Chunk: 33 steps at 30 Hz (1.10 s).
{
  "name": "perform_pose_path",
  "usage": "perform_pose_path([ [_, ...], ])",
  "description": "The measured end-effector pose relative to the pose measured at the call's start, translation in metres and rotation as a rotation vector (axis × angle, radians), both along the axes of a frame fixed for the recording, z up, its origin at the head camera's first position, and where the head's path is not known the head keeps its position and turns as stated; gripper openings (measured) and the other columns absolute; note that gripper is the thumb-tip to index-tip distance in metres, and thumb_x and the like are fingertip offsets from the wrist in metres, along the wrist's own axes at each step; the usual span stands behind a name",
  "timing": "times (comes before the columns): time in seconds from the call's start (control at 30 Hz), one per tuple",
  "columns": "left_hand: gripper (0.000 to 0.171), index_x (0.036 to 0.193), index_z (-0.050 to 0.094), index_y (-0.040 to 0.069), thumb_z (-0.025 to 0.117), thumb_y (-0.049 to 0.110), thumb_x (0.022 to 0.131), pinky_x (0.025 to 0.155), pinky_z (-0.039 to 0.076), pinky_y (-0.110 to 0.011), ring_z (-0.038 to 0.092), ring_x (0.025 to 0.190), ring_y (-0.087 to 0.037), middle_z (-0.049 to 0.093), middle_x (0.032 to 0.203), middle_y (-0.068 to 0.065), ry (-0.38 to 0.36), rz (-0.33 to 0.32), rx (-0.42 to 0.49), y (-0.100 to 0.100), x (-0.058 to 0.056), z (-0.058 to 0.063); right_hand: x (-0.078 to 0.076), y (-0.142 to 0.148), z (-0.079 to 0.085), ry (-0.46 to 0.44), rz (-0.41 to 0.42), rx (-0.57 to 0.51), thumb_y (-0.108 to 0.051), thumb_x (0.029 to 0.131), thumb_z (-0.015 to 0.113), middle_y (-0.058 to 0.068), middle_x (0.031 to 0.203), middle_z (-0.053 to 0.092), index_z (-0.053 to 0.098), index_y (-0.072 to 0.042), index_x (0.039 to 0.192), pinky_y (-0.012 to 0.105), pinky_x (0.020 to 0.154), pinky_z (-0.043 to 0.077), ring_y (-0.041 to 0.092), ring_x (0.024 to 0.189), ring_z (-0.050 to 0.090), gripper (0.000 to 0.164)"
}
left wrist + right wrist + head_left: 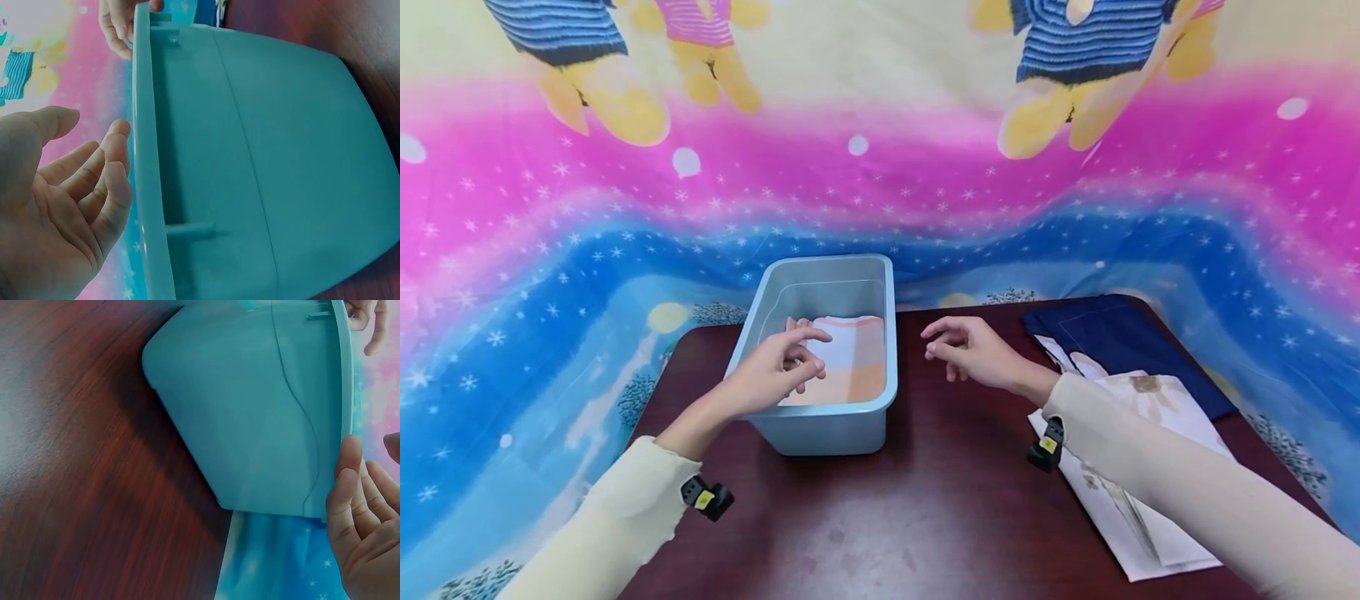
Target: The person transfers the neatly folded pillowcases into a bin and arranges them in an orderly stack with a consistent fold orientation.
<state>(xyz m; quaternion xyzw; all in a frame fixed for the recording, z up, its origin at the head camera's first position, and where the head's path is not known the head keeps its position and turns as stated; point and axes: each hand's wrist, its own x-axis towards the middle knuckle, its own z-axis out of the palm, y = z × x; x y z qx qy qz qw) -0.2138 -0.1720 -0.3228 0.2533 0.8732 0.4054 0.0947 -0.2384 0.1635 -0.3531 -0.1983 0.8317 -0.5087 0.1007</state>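
A light blue plastic bin (831, 433) stands on the table, with a folded white and peach cloth (853, 367) lying inside it. My left hand (775, 367) hovers over the bin's near left part, its fingers loosely bent and holding nothing. In the left wrist view that hand (69, 200) shows its palm beside the bin's rim (147, 156). To the right of the bin, my right hand (973, 352) hangs in the air with relaxed, empty fingers. The right wrist view has its fingertips (350, 453) overlapping the bin's rim.
On the table's right side lie a folded dark blue cloth (1120, 333) and a white cloth with brown flowers (1172, 408), partly hidden under my right forearm. The dark red-brown table (850, 533) backs onto a colourful printed curtain (925, 183). Each sleeve carries a small black device.
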Motion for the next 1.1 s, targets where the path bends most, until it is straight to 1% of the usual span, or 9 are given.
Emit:
perform_pose_path([
  [0.1,0.04,0.141,0.052,0.01,0.059,0.019,0.103,0.064,0.055,-0.034,0.063,0.073,-0.024,0.075,0.098,-0.008,-0.003,-0.017,0.01,0.004,0.003,0.001,0.001,0.005,-0.002,0.006,0.0,-0.003,-0.014,0.103,0.056,0.017,0.103,0.074,0.06,-0.004,0.13,0.037,0.057,0.055,0.029,0.064,0.064,0.028],
  [0.3,0.04,0.141,0.052,0.011,0.059,0.021,0.103,0.068,0.056,-0.037,0.064,0.076,-0.024,0.075,0.097,-0.007,-0.022,-0.032,0.029,0.011,0.01,0.0,0.005,0.017,-0.008,0.015,0.006,0.009,-0.012,0.103,0.056,0.018,0.102,0.074,0.06,-0.002,0.129,0.035,0.054,0.053,0.033,0.063,0.064,0.028],
  [0.6,0.039,0.139,0.054,0.012,0.061,0.021,0.102,0.071,0.057,-0.035,0.066,0.07,-0.017,0.075,0.098,-0.007,-0.019,-0.033,0.038,0.02,0.016,-0.001,0.007,0.036,-0.022,0.001,0.003,0.028,-0.01,0.103,0.056,0.021,0.105,0.073,0.06,0.002,0.126,0.035,0.055,0.054,0.022,0.061,0.064,0.026],
  [0.73,0.039,0.14,0.054,0.013,0.061,0.019,0.102,0.071,0.058,-0.037,0.065,0.07,-0.017,0.074,0.098,-0.007,-0.014,-0.025,0.056,0.023,0.017,-0.001,0.007,0.041,-0.022,0.015,0.003,0.019,-0.01,0.102,0.057,0.02,0.104,0.073,0.06,0.002,0.126,0.035,0.056,0.054,0.019,0.061,0.064,0.027],
  [0.93,0.04,0.141,0.053,0.012,0.06,0.018,0.102,0.072,0.056,-0.033,0.065,0.069,-0.017,0.075,0.098,-0.006,0.018,-0.023,0.095,0.031,0.019,0.002,0.008,0.048,-0.02,0.002,-0.017,0.023,-0.011,0.103,0.056,0.019,0.104,0.073,0.06,0.002,0.126,0.037,0.056,0.055,0.021,0.061,0.064,0.027],
  [0.97,0.04,0.141,0.053,0.011,0.061,0.018,0.102,0.079,0.055,-0.033,0.065,0.068,-0.018,0.075,0.097,-0.006,0.022,-0.025,0.099,0.033,0.019,0.002,0.009,0.049,-0.02,-0.001,-0.022,0.027,-0.011,0.103,0.056,0.019,0.104,0.073,0.06,0.002,0.126,0.038,0.057,0.055,0.021,0.062,0.064,0.026],
  [1.0,0.04,0.141,0.053,0.011,0.061,0.018,0.102,0.08,0.056,-0.036,0.065,0.068,-0.019,0.075,0.097,-0.005,0.025,-0.028,0.104,0.035,0.019,0.003,0.009,0.051,-0.02,-0.001,-0.026,0.034,-0.011,0.103,0.056,0.018,0.104,0.073,0.06,0.001,0.126,0.039,0.057,0.055,0.021,0.062,0.064,0.026],
  [1.07,0.041,0.141,0.054,0.012,0.062,0.018,0.102,0.096,0.05,-0.04,0.066,0.069,-0.022,0.075,0.095,-0.005,0.026,-0.027,0.12,0.04,0.019,0.004,0.009,0.053,-0.021,-0.004,-0.032,0.044,-0.012,0.103,0.056,0.018,0.104,0.073,0.06,0.0,0.126,0.04,0.058,0.056,0.022,0.063,0.065,0.026],
  [1.1,0.041,0.141,0.054,0.013,0.062,0.018,0.101,0.095,0.051,-0.043,0.066,0.07,-0.022,0.075,0.095,-0.004,0.024,-0.025,0.124,0.043,0.019,0.005,0.009,0.054,-0.022,-0.006,-0.037,0.048,-0.012,0.103,0.056,0.018,0.105,0.073,0.06,-0.001,0.127,0.04,0.058,0.056,0.022,0.063,0.065,0.026],
])
